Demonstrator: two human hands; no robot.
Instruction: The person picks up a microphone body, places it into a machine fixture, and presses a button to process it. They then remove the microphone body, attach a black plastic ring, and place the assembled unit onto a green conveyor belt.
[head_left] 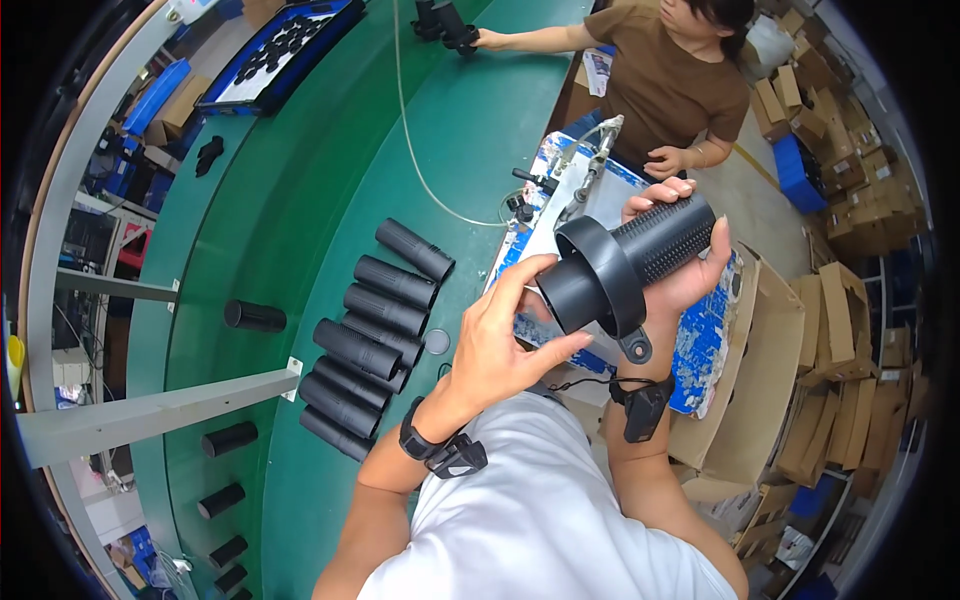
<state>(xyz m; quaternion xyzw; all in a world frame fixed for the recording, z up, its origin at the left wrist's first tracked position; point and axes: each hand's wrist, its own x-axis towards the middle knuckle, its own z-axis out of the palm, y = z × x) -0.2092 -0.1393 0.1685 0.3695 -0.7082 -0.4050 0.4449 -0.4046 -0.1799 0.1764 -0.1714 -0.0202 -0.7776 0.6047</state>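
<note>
Right of centre in the frame, our right grip (695,280) is clamped round the dotted body of a black tube (668,240), which tilts toward the upper right. Across to our left grip (495,345): thumb and fingers close on the tube's smooth end, just left of the wide collar (625,285) around it, a holed lug (637,349) hanging at the bottom. On our wrists sit black strapped devices (457,455). Moving out to left of centre, we see black cylinders (357,347) lying in a row on the green worktop (470,130), a small grey disc (437,341) just beside them. Behind the tube we catch a flaking blue-and-white board (700,350), while a pale hose (405,115) curves to the top edge. Upper right, a co-worker (680,85) in brown stretches one hand (490,40) to dark parts (455,30). Cardboard boxes (840,320) crowd the right side; upper left, a blue tray (235,107) carries small black pieces (285,50).
</note>
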